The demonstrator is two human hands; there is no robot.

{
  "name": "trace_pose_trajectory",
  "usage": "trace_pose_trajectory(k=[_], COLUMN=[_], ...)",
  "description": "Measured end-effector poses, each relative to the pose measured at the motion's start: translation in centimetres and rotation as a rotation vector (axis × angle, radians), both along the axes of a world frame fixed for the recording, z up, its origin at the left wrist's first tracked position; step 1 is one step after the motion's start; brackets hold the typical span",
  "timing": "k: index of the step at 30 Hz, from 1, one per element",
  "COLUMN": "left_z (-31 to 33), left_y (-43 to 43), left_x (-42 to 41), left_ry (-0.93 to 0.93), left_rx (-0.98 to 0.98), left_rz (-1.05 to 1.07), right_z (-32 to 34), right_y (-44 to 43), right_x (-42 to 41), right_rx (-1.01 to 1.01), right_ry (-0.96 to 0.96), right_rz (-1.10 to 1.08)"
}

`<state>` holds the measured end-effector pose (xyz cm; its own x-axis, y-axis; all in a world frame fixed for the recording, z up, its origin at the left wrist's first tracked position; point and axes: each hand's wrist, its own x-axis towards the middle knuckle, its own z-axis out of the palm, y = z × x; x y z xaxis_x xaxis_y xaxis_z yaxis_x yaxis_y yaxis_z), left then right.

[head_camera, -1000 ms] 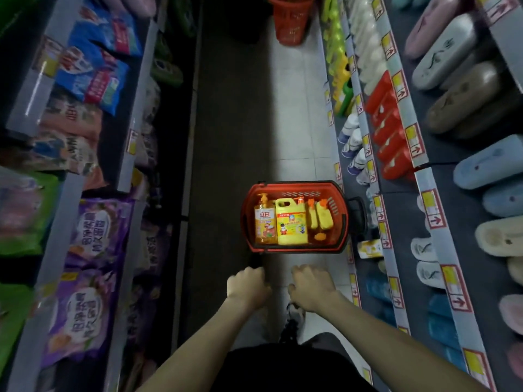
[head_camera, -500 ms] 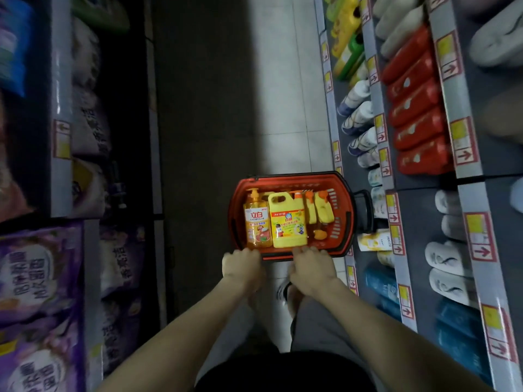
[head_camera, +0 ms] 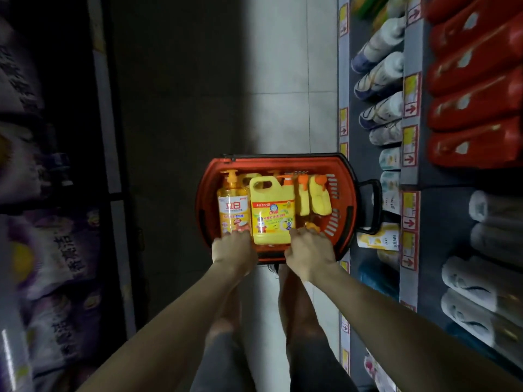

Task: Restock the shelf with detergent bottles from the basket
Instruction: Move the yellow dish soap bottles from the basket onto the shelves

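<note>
shelves of bottles are lining the right of a dim tiled aisle (head_camera: 283, 66); a red basket (head_camera: 205, 193) is sitting on the floor, holding a pump bottle (head_camera: 232, 206), a yellow jug (head_camera: 271, 213) and smaller bottles (head_camera: 318, 198); the left hand (head_camera: 233, 251) and right hand (head_camera: 310, 254) are curling loosely at its near rim, gripping nothing yet; i'd judge grasping the jug by its handle and lifting straight up is wisest.

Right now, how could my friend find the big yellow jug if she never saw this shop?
Look for the red basket on the floor in the aisle. The big yellow jug lies in its middle, beside an orange pump bottle. Only the jug has a built-in carry handle at the top.
</note>
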<state>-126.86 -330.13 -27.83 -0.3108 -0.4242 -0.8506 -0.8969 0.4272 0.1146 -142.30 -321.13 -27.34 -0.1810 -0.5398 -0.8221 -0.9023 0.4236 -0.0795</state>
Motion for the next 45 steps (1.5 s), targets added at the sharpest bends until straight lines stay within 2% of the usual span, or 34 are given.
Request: trace_pose_trajectory(k=[5, 12, 15, 19, 23, 27, 34, 38, 45], left_z=[-5.2, -10.9, -12.2, -12.7, -13.4, -14.1, -14.7, -15.3, -15.2], left_y=[0.9, 2.5, 3.1, 3.2, 3.2, 3.0, 3.5, 3.8, 4.6], left_x=[-2.1, -2.6, -2.8, -3.6, -4.2, -4.0, -3.6, -3.6, -4.5], left_ry=[0.038, 0.17, 0.225, 0.217, 0.213, 0.199, 0.224, 0.243, 0.31], left_rx=[0.032, 0.125, 0.107, 0.116, 0.178, 0.171, 0.276, 0.294, 0.298], left_rz=[0.076, 0.387, 0.56, 0.892, 1.087, 1.169, 1.204, 1.213, 1.253], right_z=[-6.0, -13.1, -15.4, -17.5, -18.7, -19.1, -19.8, -20.1, -19.4], right_y=[-0.7, -0.8, -0.7, -0.6, -0.3, -0.1, 0.6, 1.2, 2.0], right_x=[-2.5, -3.8, -3.7, -3.5, -3.2, -3.1, -3.1, -3.0, -4.4], right_rx=[0.018, 0.136, 0.151, 0.161, 0.162, 0.167, 0.142, 0.05, -0.015], right_ry=[-0.04, -0.206, -0.289, -0.346, -0.397, -0.468, -0.527, -0.551, -0.554], right_rz=[-0.176, -0.795, -1.03, -1.219, -1.32, -1.371, -1.365, -1.442, -1.43])
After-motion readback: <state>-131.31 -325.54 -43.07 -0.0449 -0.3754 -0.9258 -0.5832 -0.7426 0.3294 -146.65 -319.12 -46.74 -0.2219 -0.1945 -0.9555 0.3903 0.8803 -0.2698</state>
